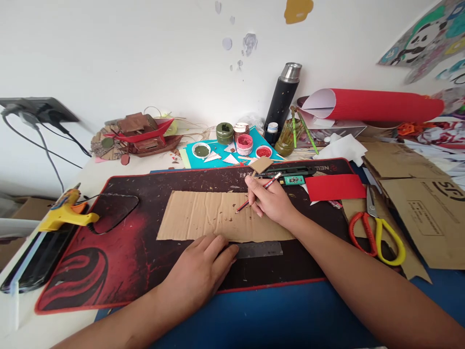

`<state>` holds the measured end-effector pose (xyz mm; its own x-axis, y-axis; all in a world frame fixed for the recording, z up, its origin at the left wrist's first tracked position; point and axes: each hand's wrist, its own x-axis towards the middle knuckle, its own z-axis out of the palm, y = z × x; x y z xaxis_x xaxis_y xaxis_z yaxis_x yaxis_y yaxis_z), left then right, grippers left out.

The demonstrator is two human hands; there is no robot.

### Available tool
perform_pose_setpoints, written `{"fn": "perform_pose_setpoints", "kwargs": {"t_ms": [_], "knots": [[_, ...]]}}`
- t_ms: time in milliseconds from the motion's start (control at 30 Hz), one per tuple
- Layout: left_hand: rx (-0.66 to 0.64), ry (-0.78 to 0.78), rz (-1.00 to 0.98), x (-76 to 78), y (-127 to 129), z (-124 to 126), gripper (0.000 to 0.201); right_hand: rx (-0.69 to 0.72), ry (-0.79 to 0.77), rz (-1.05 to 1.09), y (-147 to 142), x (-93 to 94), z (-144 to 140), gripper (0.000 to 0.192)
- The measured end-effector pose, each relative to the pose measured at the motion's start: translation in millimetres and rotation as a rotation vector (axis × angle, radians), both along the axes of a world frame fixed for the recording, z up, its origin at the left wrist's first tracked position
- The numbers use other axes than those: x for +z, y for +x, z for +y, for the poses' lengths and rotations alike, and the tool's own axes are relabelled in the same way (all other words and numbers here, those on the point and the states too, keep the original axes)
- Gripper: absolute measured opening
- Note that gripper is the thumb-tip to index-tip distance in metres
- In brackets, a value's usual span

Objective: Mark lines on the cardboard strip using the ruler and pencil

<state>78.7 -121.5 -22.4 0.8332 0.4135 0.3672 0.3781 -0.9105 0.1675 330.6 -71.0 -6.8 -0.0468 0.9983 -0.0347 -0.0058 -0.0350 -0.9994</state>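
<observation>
You have one pencil [258, 193], one metal ruler [259, 249] and one cardboard sheet [214, 215] at hand. One pair of scissors [378, 232], one glue gun [67, 211] and one flask [282, 99] lie around.

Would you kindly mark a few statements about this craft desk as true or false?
1. The right hand holds a pencil over the cardboard sheet. True.
2. The left hand grips the scissors. False: it rests at the cardboard's near edge by the ruler; the scissors lie untouched to the right.
3. The glue gun lies at the left of the mat. True.
4. The flask lies on its side. False: it stands upright by the wall.
</observation>
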Motion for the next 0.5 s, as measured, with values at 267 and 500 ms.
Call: {"fn": "perform_pose_setpoints", "kwargs": {"t_ms": [267, 500], "knots": [[0.018, -0.007, -0.005, -2.0, 0.0, -0.8, 0.022, -0.022, 0.004, -0.009, -0.9, -3.3, 1.5, 0.071], [0.018, -0.013, -0.007, -2.7, -0.6, -0.6, 0.022, -0.028, 0.007, 0.015, -0.7, -3.0, 1.1, 0.072]]}}
